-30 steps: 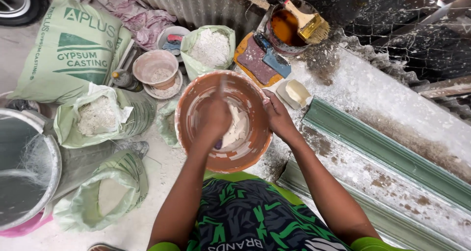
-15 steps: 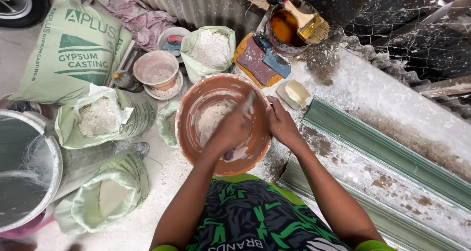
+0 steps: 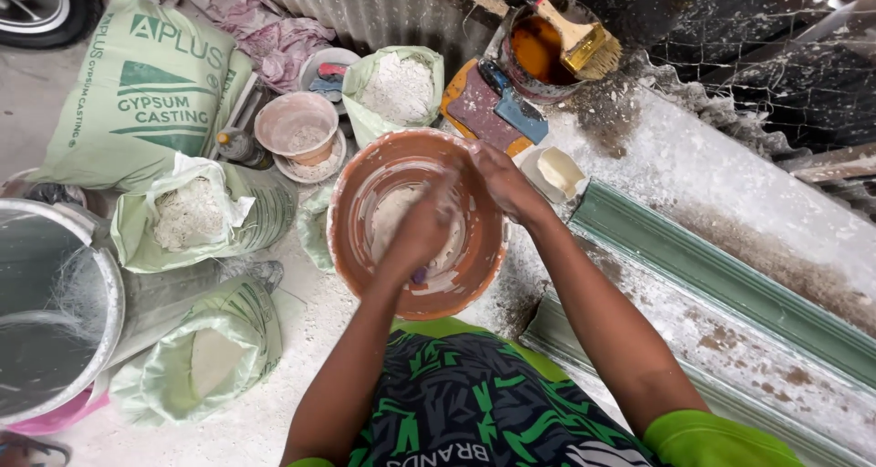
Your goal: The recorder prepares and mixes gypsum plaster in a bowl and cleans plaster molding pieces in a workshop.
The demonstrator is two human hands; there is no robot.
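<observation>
Inside the round orange plastic bowl point(image 3: 415, 220), the left hand point(image 3: 422, 232) has swung back over the white paste, fingers curled together, so mixing's ongoing; the right hand point(image 3: 500, 182) grips the rim.

Left hand point(image 3: 422, 234) swept back toward bowl point(image 3: 351, 239) centre.

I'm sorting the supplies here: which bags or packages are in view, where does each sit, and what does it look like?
Printed sack: upper left, closed, pale green, darker green lettering.
Open bag: above the orange bowl, green, white powder.
Open bag: left of bowl, green, lumpy white powder.
Open bag: lower left, green, on its side.
</observation>
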